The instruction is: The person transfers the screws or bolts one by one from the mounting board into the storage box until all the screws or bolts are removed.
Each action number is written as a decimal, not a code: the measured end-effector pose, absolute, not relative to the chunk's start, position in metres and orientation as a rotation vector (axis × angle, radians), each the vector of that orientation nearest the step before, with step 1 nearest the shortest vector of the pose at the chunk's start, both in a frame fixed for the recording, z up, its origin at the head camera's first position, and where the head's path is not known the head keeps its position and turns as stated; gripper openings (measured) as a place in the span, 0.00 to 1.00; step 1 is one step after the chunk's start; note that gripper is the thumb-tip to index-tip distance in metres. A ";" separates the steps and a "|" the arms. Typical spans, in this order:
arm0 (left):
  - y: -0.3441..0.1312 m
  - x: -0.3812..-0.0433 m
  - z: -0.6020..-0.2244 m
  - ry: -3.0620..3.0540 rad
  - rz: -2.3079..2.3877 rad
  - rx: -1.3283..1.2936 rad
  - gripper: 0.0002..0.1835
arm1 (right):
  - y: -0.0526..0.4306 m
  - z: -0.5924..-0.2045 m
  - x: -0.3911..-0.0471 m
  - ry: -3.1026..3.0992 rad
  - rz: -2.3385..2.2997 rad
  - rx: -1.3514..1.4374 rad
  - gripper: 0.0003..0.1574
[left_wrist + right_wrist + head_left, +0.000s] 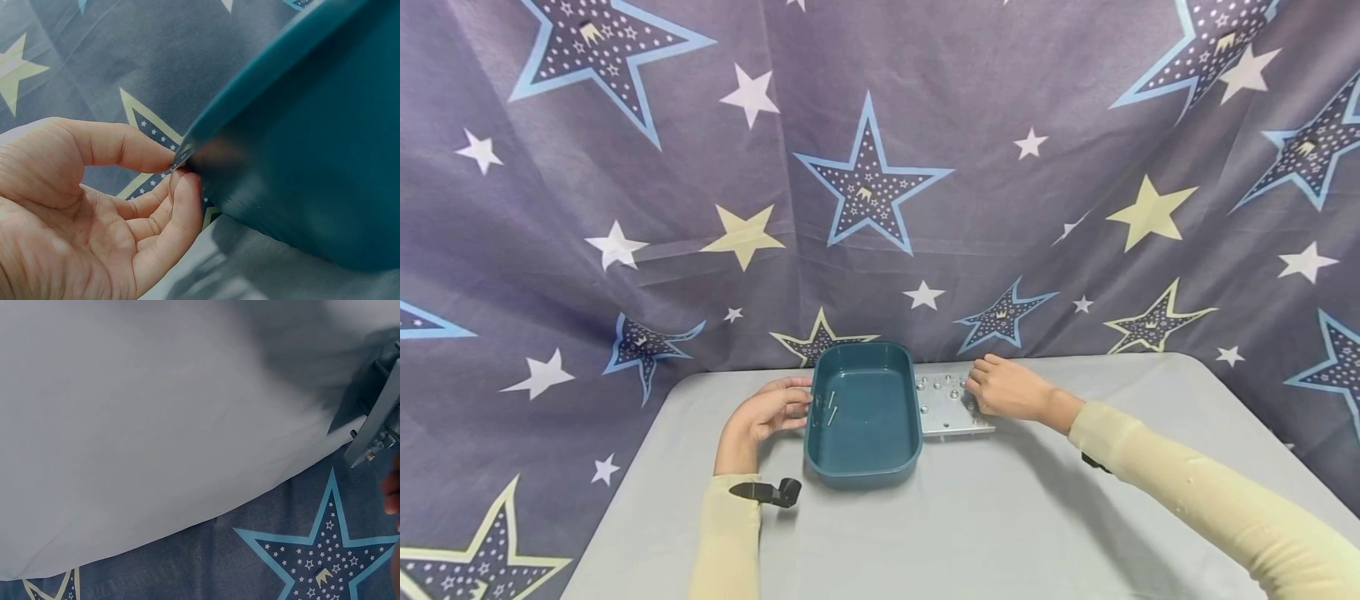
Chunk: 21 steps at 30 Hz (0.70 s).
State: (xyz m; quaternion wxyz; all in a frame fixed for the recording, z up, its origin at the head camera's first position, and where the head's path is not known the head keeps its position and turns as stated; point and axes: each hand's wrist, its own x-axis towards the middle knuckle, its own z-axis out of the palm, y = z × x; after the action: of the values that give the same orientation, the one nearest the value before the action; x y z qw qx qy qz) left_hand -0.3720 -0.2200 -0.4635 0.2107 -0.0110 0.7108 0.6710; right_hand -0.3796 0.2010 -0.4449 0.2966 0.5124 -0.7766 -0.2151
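Observation:
A deep teal plastic tray (867, 462) sits on the table, and two small screws (832, 415) lie in its left part. At its left side my left hand (772, 410) pinches the tray's rim between thumb and fingers, seen closely in the left wrist view. Just right of the tray is a flat metal plate (957, 421) with several bolts and nuts standing on it. Over the plate's right side, my right hand (1009, 388) has its fingers curled down among the bolts. Its fingertips are hidden, so whether they pinch anything cannot be seen. The right wrist view catches only the plate's edge (375, 422).
A grey cloth covers the table (865, 542). Behind it hangs a dark curtain (977, 225) printed with stars, close to the tray and plate. Black wrist straps (767, 492) sit on the cream sleeves.

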 end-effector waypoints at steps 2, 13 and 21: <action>-0.220 -0.372 -0.464 1.977 1.864 -0.028 0.32 | 0.201 -0.445 -0.380 -2.055 -0.577 1.362 0.08; -0.220 -0.372 -0.464 1.983 1.863 -0.027 0.31 | 0.203 -0.450 -0.383 -2.018 -0.574 1.355 0.10; -0.221 -0.372 -0.464 1.972 1.870 -0.031 0.31 | 0.205 -0.451 -0.384 -2.016 -0.611 1.360 0.11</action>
State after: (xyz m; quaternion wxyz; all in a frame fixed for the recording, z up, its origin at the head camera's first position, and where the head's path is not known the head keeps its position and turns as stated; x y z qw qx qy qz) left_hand -0.3722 -0.2207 -0.4642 0.2102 -0.0112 0.7094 0.6726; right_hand -0.3839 0.2047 -0.4506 0.3119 0.5155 -0.7638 -0.2314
